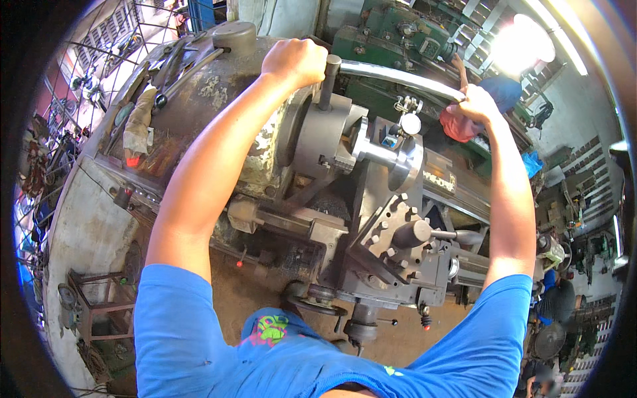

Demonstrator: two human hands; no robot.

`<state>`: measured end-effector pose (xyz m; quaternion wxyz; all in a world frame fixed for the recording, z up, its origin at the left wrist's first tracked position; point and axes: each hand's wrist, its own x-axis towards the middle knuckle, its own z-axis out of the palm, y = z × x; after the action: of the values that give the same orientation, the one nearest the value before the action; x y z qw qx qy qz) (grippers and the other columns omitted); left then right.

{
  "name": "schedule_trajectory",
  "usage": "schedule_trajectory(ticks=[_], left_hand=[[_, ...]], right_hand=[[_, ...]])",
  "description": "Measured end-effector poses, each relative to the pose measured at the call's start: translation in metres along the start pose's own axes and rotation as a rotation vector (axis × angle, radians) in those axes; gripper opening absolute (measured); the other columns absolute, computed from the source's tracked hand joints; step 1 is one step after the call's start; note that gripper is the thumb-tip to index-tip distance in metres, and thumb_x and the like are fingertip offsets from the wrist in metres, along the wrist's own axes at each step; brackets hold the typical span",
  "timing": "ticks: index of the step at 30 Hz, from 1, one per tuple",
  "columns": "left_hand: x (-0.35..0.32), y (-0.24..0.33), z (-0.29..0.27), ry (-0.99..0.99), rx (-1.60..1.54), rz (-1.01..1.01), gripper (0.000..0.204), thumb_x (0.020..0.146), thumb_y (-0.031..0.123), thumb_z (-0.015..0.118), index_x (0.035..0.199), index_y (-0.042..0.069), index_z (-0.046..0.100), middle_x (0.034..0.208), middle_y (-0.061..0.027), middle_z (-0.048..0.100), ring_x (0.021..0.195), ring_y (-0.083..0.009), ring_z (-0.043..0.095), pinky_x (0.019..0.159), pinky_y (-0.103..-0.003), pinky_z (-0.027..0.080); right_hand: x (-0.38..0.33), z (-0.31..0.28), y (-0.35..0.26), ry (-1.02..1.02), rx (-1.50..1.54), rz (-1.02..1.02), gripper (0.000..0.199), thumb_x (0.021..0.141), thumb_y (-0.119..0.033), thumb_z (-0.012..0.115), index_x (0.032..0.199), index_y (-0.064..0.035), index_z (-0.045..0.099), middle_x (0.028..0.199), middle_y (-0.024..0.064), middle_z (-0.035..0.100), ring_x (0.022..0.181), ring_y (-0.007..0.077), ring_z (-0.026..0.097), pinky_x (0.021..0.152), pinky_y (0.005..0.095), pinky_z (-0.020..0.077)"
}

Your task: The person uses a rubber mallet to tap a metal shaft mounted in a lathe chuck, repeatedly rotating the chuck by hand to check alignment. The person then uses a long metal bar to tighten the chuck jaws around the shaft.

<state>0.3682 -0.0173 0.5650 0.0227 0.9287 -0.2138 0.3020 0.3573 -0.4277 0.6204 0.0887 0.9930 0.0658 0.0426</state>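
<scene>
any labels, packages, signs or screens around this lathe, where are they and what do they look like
No packages, signs or screens show.
Worn pale label strip: on the grey lathe bed right of the steel chuck, long, cream with dark marks too blurred to make out.
Small blue and white tag: behind the shiny round steel workpiece, rectangular.
Bright print: on the person's blue shirt, green and pink patch.
</scene>
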Motion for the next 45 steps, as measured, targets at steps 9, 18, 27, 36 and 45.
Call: schedule_trajectory(ticks=[9, 18, 27, 36, 45], left_hand=[[0.016, -0.002, -0.007, -0.111, 0.125, 0.077, 0.033, 0.065, 0.029, 0.071, 0.092, 0.011, 0.077, 0.09, -0.0191, 0.073, 0.086, -0.0384, 0.071, 0.079, -0.046, 0.057], [0.049, -0.056, 0.05, 0.055, 0.039, 0.348, 0.029, 0.073, 0.022, 0.07, 0.098, 0.008, 0.073, 0.09, -0.0217, 0.071, 0.089, -0.0409, 0.069, 0.082, -0.045, 0.056], [0.044, -0.062, 0.049, 0.11, -0.039, 0.445, 0.034, 0.073, 0.011, 0.065, 0.107, 0.006, 0.071, 0.092, -0.0209, 0.072, 0.092, -0.04, 0.069, 0.083, -0.046, 0.056], [-0.063, 0.022, -0.034, -0.154, -0.302, 0.33, 0.042, 0.073, 0.028, 0.079, 0.106, 0.005, 0.066, 0.086, -0.0201, 0.07, 0.079, -0.0377, 0.068, 0.073, -0.044, 0.054], [-0.054, -0.019, -0.057, -0.063, -0.451, 0.285, 0.03, 0.088, 0.028, 0.075, 0.105, 0.005, 0.064, 0.07, -0.0087, 0.058, 0.065, -0.0175, 0.054, 0.061, -0.034, 0.043]], right_hand=[[0.009, 0.021, 0.003, 0.227, -0.101, 0.057, 0.041, 0.086, -0.027, 0.057, 0.107, 0.0051, 0.072, 0.11, 0.0314, 0.069, 0.104, 0.0426, 0.07, 0.092, 0.0467, 0.0547], [-0.06, 0.025, -0.021, 0.254, -0.164, 0.12, 0.041, 0.086, -0.026, 0.056, 0.116, -0.0035, 0.073, 0.121, 0.0247, 0.069, 0.113, 0.0372, 0.068, 0.099, 0.0453, 0.0534], [-0.104, 0.028, -0.043, 0.326, -0.022, 0.298, 0.04, 0.083, -0.028, 0.059, 0.115, -0.0089, 0.074, 0.114, 0.0206, 0.073, 0.108, 0.0354, 0.071, 0.095, 0.0443, 0.0556], [-0.142, 0.055, 0.054, 0.28, -0.155, 0.069, 0.029, 0.082, -0.027, 0.055, 0.097, -0.01, 0.073, 0.099, 0.0179, 0.073, 0.094, 0.0381, 0.071, 0.08, 0.0505, 0.0576], [-0.267, 0.055, 0.188, 0.41, -0.137, 0.461, 0.016, 0.083, -0.027, 0.067, 0.087, -0.0118, 0.067, 0.086, 0.0205, 0.068, 0.083, 0.046, 0.066, 0.069, 0.0522, 0.0503]])
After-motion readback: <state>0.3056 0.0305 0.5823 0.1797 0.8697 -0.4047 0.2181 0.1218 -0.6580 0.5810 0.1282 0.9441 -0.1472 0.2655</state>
